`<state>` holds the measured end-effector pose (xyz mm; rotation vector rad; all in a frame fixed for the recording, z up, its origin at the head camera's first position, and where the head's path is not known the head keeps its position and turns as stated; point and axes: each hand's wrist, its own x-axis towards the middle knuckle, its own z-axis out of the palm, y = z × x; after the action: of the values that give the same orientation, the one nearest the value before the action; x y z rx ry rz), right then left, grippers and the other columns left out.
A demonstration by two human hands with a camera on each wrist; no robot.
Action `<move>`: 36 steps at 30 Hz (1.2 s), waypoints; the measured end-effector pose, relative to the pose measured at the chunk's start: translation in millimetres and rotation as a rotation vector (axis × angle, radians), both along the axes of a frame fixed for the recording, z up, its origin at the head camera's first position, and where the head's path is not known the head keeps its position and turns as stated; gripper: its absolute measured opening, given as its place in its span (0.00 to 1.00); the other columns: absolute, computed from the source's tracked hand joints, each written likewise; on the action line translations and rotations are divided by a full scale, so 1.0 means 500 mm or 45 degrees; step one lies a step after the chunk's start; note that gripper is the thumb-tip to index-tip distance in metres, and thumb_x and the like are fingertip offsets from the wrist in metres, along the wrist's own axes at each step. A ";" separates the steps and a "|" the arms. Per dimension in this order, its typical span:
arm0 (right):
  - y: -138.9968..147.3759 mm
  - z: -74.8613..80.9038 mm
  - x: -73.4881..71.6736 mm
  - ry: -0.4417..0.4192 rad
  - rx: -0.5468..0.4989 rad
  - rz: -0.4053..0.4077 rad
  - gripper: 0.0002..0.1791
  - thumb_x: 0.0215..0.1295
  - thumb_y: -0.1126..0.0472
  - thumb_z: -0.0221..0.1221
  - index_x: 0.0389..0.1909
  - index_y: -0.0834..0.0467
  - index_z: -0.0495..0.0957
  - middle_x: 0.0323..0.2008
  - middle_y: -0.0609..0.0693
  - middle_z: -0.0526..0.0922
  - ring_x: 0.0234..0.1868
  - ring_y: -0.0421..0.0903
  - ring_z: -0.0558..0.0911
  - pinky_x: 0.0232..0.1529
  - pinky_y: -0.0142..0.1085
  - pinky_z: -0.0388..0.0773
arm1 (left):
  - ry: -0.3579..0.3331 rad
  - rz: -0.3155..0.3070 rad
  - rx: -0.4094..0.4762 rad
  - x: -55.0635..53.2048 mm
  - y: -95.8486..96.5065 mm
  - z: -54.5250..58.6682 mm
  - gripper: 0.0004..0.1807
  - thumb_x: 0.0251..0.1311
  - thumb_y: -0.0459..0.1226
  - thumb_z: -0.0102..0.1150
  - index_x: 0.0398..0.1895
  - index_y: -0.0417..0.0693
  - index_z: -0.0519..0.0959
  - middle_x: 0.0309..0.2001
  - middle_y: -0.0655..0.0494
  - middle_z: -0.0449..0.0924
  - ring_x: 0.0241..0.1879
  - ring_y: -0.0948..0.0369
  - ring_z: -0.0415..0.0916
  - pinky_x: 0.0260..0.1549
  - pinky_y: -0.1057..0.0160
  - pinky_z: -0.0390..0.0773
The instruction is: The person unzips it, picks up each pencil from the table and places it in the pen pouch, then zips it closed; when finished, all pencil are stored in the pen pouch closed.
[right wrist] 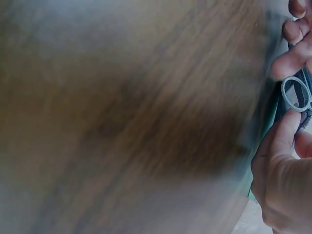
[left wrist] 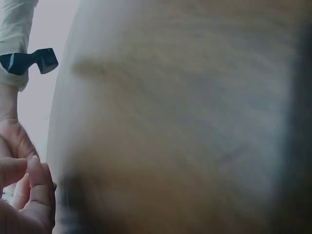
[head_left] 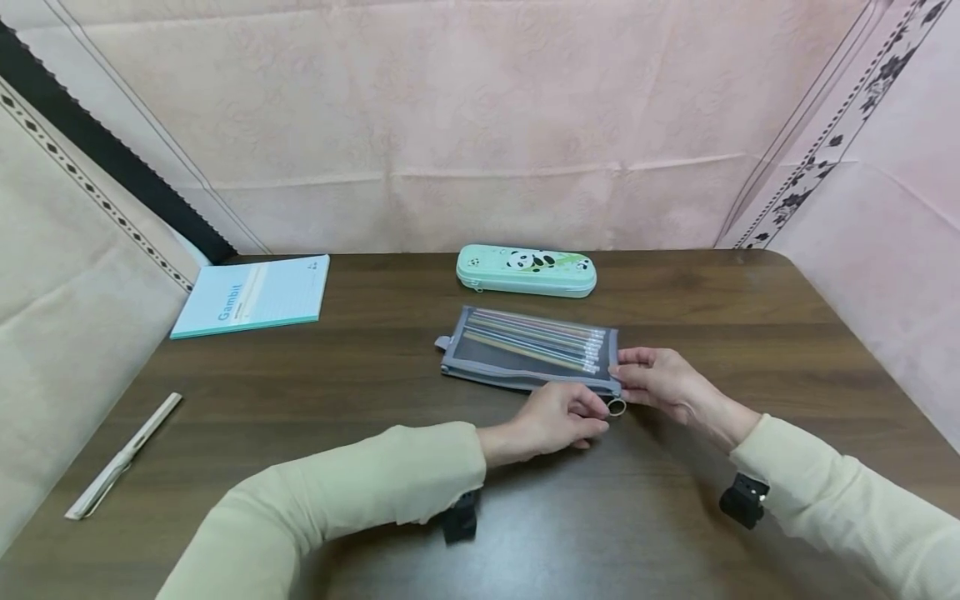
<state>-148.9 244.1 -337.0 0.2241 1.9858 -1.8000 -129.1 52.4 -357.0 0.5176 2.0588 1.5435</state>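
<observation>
A grey zip pouch (head_left: 517,379) with a see-through top lies on the table, several pencils (head_left: 532,337) showing inside it. My right hand (head_left: 667,387) pinches the pouch's right end, fingertips at its edge. Beside that corner is my left hand (head_left: 551,421), its fingers loosely bent and the tips next to the round zip-pull ring (head_left: 617,407). The right wrist view shows the whole ring (right wrist: 296,93) between the fingertips of both hands; whether the left fingertips touch it is unclear. Only part of my left hand (left wrist: 31,200) appears in the left wrist view.
A mint panda pencil case (head_left: 527,271) stands behind the pouch. At the back left lies a light-blue notebook (head_left: 251,296), and a slim whitish stick-like item (head_left: 123,458) is near the left edge. Pale cloth (head_left: 480,125) hangs around the brown table (head_left: 360,375).
</observation>
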 end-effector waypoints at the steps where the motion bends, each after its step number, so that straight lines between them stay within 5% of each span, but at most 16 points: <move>1: 0.000 -0.001 0.001 0.003 -0.003 0.000 0.28 0.68 0.66 0.52 0.62 0.75 0.54 0.33 0.46 0.77 0.32 0.34 0.78 0.35 0.26 0.80 | -0.019 0.009 0.019 0.003 0.007 -0.001 0.07 0.56 0.29 0.62 0.38 0.37 0.80 0.31 0.53 0.83 0.26 0.68 0.77 0.25 0.70 0.81; 8: 0.001 -0.004 0.006 -0.005 -0.023 -0.001 0.29 0.68 0.65 0.51 0.63 0.76 0.53 0.33 0.45 0.77 0.32 0.33 0.78 0.35 0.26 0.80 | -0.057 0.034 0.094 0.010 0.028 0.001 0.08 0.54 0.26 0.63 0.38 0.36 0.80 0.32 0.53 0.83 0.25 0.70 0.75 0.24 0.71 0.81; 18: -0.002 -0.003 0.011 -0.031 -0.076 0.023 0.30 0.69 0.66 0.51 0.65 0.74 0.50 0.34 0.47 0.78 0.33 0.37 0.80 0.38 0.29 0.81 | 0.068 0.084 -0.016 -0.008 0.004 0.001 0.05 0.56 0.35 0.65 0.33 0.43 0.83 0.26 0.57 0.84 0.21 0.69 0.77 0.20 0.70 0.80; 29: -0.013 0.000 0.015 0.002 -0.097 -0.016 0.31 0.69 0.67 0.50 0.67 0.72 0.49 0.34 0.47 0.79 0.32 0.36 0.80 0.37 0.28 0.81 | -0.200 0.252 -0.003 -0.028 -0.015 0.003 0.07 0.60 0.38 0.60 0.33 0.42 0.83 0.27 0.53 0.86 0.20 0.69 0.78 0.17 0.75 0.75; 36: -0.016 0.003 0.016 -0.030 -0.135 -0.083 0.32 0.68 0.67 0.51 0.68 0.70 0.49 0.34 0.46 0.80 0.31 0.36 0.80 0.36 0.28 0.81 | -0.272 0.288 -0.045 -0.038 -0.026 0.002 0.07 0.60 0.38 0.60 0.32 0.43 0.83 0.26 0.53 0.85 0.19 0.69 0.77 0.15 0.75 0.75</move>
<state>-140.7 236.1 -335.3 0.2781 1.8809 -1.9275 -148.0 39.4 -356.0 0.1022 2.0278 1.6081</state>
